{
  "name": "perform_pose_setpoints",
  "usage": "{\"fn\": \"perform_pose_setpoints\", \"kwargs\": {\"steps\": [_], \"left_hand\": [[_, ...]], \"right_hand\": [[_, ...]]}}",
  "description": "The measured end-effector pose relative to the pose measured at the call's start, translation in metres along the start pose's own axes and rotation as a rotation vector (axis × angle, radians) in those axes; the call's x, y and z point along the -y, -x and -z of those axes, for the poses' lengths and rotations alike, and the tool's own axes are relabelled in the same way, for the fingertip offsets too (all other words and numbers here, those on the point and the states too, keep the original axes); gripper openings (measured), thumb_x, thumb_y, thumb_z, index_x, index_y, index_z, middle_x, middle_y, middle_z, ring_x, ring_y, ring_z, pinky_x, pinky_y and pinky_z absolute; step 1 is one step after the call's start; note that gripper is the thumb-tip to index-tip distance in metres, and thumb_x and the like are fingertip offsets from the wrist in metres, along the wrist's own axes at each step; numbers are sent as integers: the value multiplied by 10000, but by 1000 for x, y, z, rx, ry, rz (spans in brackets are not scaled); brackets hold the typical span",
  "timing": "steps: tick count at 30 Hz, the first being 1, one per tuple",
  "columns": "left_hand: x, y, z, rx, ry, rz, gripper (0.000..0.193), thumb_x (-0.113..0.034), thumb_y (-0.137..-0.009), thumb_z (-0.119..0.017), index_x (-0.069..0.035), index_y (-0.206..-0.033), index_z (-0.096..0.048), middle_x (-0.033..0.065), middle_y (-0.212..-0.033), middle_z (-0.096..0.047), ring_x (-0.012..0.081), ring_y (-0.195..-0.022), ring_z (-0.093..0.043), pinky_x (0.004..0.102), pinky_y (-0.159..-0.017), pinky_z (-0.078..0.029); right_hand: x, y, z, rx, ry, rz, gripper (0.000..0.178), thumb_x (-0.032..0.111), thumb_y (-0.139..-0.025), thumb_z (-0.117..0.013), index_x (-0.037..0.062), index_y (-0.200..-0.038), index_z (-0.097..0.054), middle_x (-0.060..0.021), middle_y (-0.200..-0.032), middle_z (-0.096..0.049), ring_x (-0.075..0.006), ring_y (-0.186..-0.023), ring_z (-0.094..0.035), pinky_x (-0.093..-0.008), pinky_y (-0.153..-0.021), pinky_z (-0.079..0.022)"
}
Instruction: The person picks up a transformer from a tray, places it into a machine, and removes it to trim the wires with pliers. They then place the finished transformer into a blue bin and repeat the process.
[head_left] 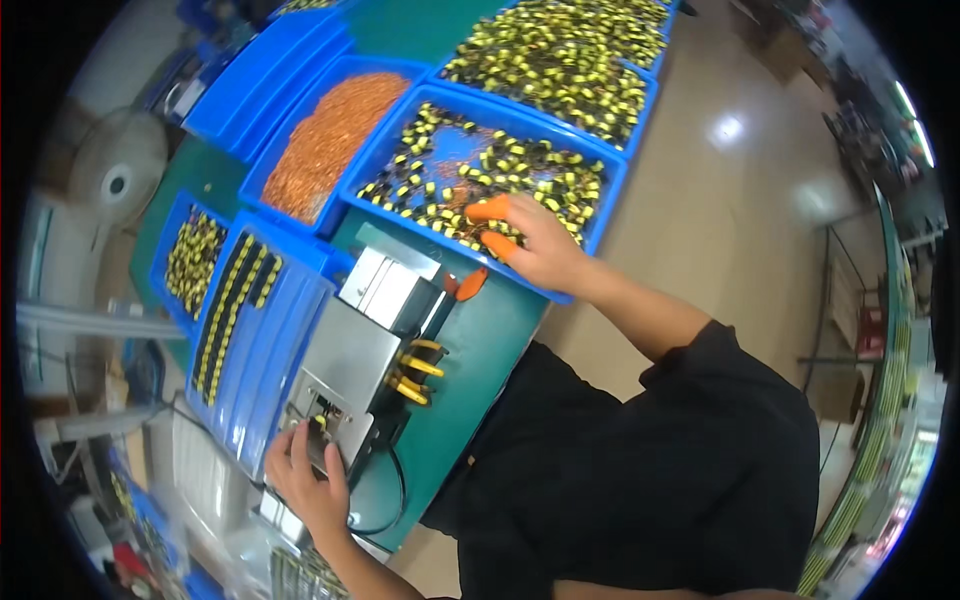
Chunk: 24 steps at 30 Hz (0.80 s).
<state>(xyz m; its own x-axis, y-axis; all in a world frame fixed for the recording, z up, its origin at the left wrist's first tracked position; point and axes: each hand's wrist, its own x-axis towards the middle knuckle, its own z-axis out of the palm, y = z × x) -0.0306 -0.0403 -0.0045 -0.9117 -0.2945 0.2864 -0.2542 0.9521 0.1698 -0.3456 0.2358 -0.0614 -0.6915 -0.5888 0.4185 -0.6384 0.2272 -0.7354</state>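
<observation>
The right hand (545,245), two digits orange-capped and parted, reaches into one blue bin (608,212) of countless yellow-and-black coils (515,158); whether it grips any, I cannot tell. The left hand (312,487), loosely spread, is at one metal machine (347,350).

Green table (482,338): blue trays (609,205), machine (345,352)

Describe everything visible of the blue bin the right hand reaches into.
The bin is shallow, rectangular and open-topped, with blue walls that look like plastic. Small yellow-and-black parts lie loose in it, bare floor showing in patches. It stands on the green table, a fuller bin beyond it and a bin of copper-coloured bits to its left. The right hand reaches in among the parts.
</observation>
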Motion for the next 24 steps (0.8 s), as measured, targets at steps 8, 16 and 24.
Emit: {"fn": "perform_pose_setpoints", "kwargs": {"steps": [8, 16, 24], "left_hand": [[-12, -26, -29, -70, 72, 67, 269, -182, -869, -709, -27, -1080, -644, 97, -844, -587, 294, -816, -547, 414, -794, -416], [-3, -56, 6, -229, 242, 250, 207, -65, -886, -655, 20, -1074, -642, 142, -942, -602, 265, -807, -557, 362, -734, -463], [60, -159, -30, -102, 241, 334, 280, -104, -841, -704, -3, -1098, -663, 140, -966, -654, 252, -852, -636, 352, -788, -500]], "right_hand": [[-68, -96, -19, 300, 423, -185, 237, 228, -895, -631, 86, -1075, -693, -135, -976, -695, -338, -1005, -633, -453, -868, -490], [-80, -109, -53, 412, 434, -194, 233, 201, -865, -673, 71, -1056, -646, -154, -1076, -683, -359, -1049, -630, -449, -901, -496], [-75, -114, -41, 157, 2, -303, 229, 96, -854, -693, 34, -1065, -632, -77, -1016, -644, -168, -949, -638, -312, -822, -517]]}}
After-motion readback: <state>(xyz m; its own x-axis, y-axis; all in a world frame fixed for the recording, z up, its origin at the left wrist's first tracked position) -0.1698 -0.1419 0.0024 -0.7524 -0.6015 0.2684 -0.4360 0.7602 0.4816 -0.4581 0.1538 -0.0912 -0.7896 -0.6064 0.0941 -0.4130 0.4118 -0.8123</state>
